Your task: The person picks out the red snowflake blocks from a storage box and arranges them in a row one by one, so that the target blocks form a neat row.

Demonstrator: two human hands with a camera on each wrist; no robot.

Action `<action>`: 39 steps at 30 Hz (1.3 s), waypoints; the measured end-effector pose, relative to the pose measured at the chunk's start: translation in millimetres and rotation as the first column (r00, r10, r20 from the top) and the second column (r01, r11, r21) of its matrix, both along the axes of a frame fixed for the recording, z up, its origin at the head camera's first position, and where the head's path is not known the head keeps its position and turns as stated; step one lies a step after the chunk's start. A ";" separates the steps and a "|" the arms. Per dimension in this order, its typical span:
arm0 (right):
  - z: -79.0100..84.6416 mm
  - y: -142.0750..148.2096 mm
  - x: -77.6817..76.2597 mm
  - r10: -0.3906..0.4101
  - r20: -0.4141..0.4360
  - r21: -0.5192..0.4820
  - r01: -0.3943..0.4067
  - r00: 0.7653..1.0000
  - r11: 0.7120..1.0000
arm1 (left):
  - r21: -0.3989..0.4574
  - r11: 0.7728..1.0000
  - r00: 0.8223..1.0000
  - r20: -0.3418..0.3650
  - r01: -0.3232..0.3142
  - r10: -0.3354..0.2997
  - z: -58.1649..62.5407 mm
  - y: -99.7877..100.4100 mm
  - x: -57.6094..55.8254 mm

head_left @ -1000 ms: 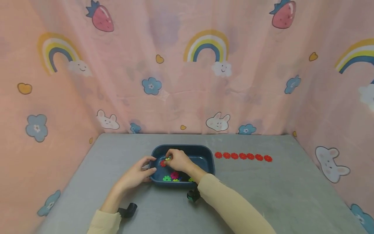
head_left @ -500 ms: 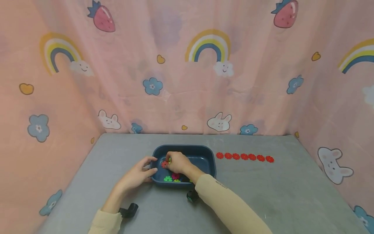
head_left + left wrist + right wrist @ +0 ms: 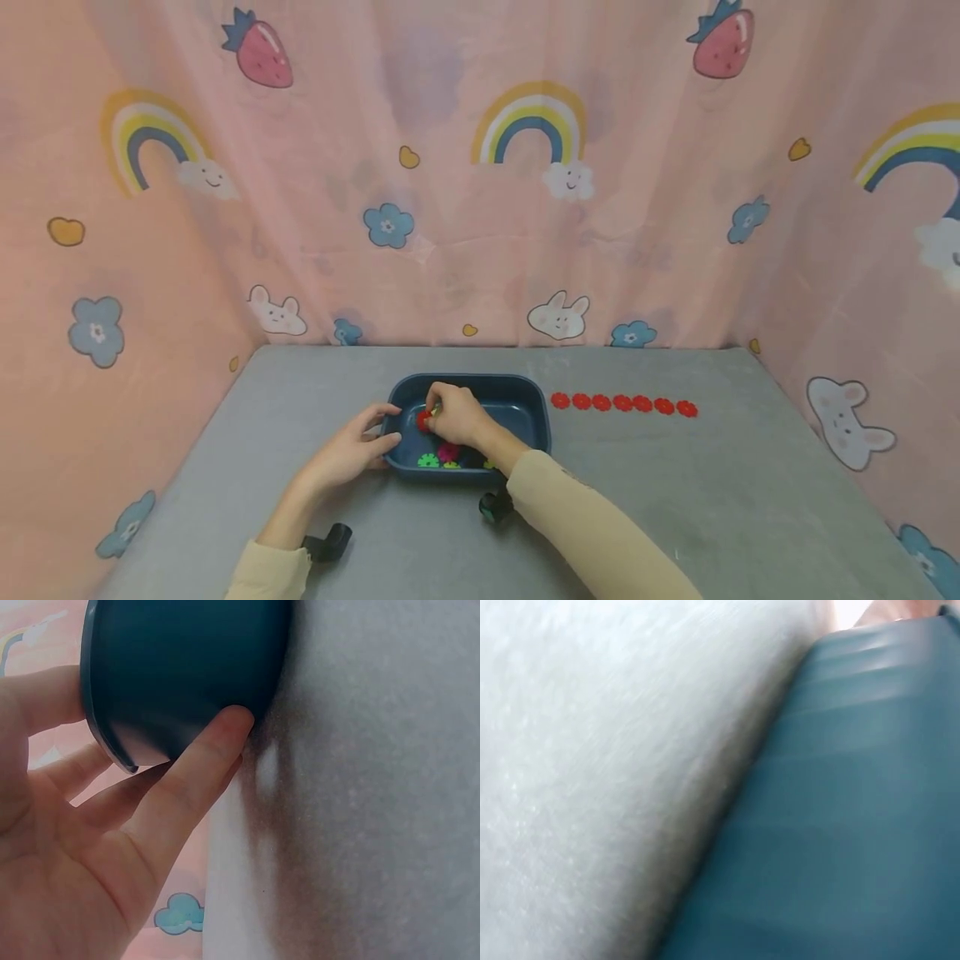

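In the head view a dark blue rectangular tub (image 3: 519, 421) stands on the grey table. My left hand (image 3: 348, 450) holds its left end, with fingertips over the rim; the left wrist view shows a finger against the outer wall of the tub (image 3: 187, 667). My right hand (image 3: 459, 417) reaches inside and pinches a red flower-shaped disc (image 3: 423, 420). A bit of yellow shows by these fingertips, partly hidden. Near the tub's front wall lie a green flower-shaped disc (image 3: 428, 460), a magenta one (image 3: 447, 452) and yellow ones, partly covered. The right wrist view shows only the tub's outside, blurred.
Several red flower-shaped discs (image 3: 622, 403) lie in a row on the table (image 3: 637, 475), right of the tub. Black wrist devices (image 3: 327, 543) sit by both sleeves. A pink patterned curtain (image 3: 450, 275) closes off the back and sides.
The right fingers shift slightly around the red disc, and less of the yellow piece shows now. My left hand stays on the tub. The small overall shift comes from the head camera.
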State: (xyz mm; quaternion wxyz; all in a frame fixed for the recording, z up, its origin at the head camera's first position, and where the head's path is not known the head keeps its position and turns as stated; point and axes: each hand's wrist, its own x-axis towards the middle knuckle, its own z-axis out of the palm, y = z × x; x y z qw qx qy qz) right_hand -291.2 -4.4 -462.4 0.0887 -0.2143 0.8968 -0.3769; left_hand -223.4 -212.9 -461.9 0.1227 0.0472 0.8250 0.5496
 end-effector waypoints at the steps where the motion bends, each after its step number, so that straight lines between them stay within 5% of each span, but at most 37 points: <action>1: 2.2 1.0 1.0 0.007 -0.001 -0.014 -0.007 1.000 1.000 | 0.002 1.000 1.000 0.003 0.000 0.000 0.1 0.1 0.1; 13: 35.5 29.0 23.5 0.054 0.053 -0.187 -0.043 0.997 0.981 | -0.014 1.000 1.000 0.014 -0.005 0.006 1.7 -0.1 1.1; 39: 32.4 141.2 60.7 -0.118 0.002 -0.252 0.115 0.993 0.961 | -0.041 0.999 1.000 0.001 -0.015 0.016 4.4 3.1 3.4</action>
